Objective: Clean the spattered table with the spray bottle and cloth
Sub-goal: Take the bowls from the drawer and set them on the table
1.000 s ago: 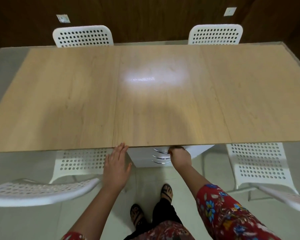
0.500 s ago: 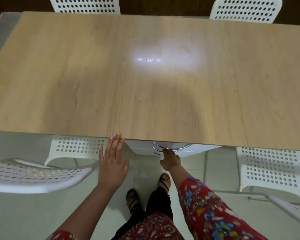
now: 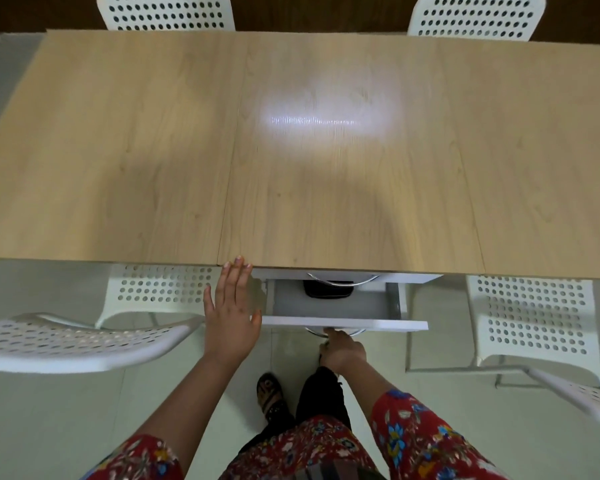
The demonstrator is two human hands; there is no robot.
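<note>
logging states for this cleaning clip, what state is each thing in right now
left hand, fingers straight, tips at the table edge
right hand, curled on the drawer handle
drawer, open part way
upper drawer, shut
dark object, lying at the back of the open drawer
table, lamp glare on top, spatter too faint to tell
</note>
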